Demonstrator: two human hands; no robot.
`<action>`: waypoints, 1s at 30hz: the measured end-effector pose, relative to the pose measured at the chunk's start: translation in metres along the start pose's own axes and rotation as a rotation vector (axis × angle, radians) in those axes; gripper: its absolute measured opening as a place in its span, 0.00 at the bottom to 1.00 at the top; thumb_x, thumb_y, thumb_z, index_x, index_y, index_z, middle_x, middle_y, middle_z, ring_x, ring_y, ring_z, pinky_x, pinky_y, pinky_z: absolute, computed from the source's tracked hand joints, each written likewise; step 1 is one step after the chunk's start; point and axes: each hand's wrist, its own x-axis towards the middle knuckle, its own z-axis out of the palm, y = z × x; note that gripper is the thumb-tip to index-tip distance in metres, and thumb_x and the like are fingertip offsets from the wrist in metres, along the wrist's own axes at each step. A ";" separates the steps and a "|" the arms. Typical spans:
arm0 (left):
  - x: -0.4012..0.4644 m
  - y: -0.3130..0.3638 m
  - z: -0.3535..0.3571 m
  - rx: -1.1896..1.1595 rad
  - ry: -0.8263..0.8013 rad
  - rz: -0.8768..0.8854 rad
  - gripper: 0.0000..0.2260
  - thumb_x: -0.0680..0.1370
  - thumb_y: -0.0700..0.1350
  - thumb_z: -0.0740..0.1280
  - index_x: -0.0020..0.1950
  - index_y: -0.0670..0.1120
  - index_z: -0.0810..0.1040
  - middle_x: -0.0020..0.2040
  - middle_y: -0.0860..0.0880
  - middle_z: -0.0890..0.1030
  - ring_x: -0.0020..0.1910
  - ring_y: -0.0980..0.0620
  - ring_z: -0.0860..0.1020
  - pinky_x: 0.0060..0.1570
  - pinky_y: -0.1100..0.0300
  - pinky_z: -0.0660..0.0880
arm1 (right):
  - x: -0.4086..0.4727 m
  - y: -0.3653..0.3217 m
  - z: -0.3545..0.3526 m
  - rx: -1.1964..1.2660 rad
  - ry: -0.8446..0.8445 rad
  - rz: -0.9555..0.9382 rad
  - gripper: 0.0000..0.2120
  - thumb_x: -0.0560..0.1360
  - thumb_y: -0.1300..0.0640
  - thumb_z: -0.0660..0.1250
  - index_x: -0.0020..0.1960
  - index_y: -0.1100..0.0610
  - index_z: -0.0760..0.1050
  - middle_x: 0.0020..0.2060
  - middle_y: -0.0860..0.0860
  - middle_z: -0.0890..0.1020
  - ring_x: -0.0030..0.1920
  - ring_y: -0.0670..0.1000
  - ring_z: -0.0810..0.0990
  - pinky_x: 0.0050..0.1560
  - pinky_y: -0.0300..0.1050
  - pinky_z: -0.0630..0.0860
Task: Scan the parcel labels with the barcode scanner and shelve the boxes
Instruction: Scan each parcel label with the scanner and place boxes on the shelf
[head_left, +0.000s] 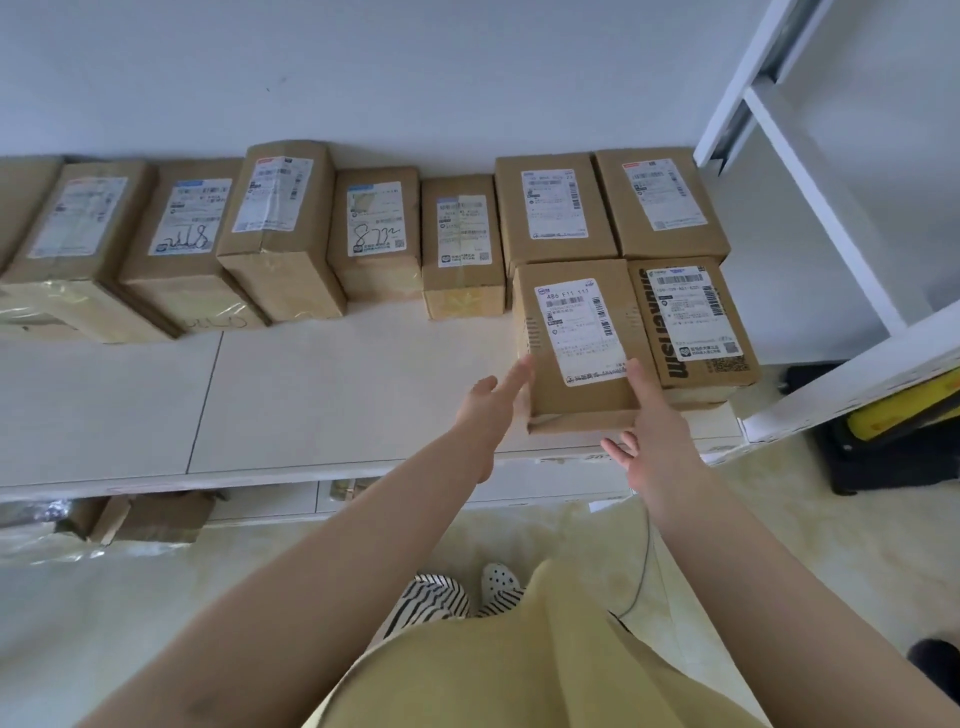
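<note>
Brown cardboard parcel box with a white printed label lies flat near the front right of the white worktop, touching a second brown box with black lettering on its right. Both hands reach it with straight fingers: left hand touches its left side, right hand its near right corner. More labelled cardboard boxes line the wall behind.

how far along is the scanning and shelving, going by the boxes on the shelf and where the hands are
Looks done: a back row of labelled boxes lines the white shelf, plus a printed box in front.
In hand: both hands, left hand and right hand, flank the front box, fingers straight.
Left: unclear; no scanner in view.
</note>
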 end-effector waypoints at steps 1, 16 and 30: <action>-0.003 -0.005 -0.013 -0.027 0.009 -0.002 0.37 0.76 0.68 0.67 0.78 0.48 0.67 0.67 0.48 0.75 0.67 0.44 0.73 0.74 0.43 0.67 | -0.004 0.006 0.000 -0.020 0.006 -0.005 0.43 0.63 0.33 0.77 0.71 0.52 0.69 0.64 0.51 0.74 0.59 0.54 0.76 0.51 0.48 0.81; -0.085 -0.138 -0.333 -0.847 0.278 0.025 0.04 0.80 0.39 0.70 0.54 0.40 0.82 0.42 0.46 0.84 0.38 0.52 0.82 0.36 0.62 0.80 | -0.140 0.184 0.235 -0.352 -0.430 -0.053 0.08 0.78 0.51 0.69 0.44 0.55 0.79 0.40 0.51 0.82 0.38 0.49 0.79 0.39 0.40 0.74; -0.195 -0.295 -0.662 -1.186 0.686 0.032 0.05 0.82 0.41 0.67 0.47 0.44 0.79 0.41 0.49 0.81 0.38 0.55 0.79 0.32 0.68 0.78 | -0.339 0.454 0.485 -0.768 -0.835 0.069 0.07 0.78 0.56 0.69 0.42 0.56 0.77 0.34 0.51 0.82 0.33 0.48 0.78 0.36 0.39 0.73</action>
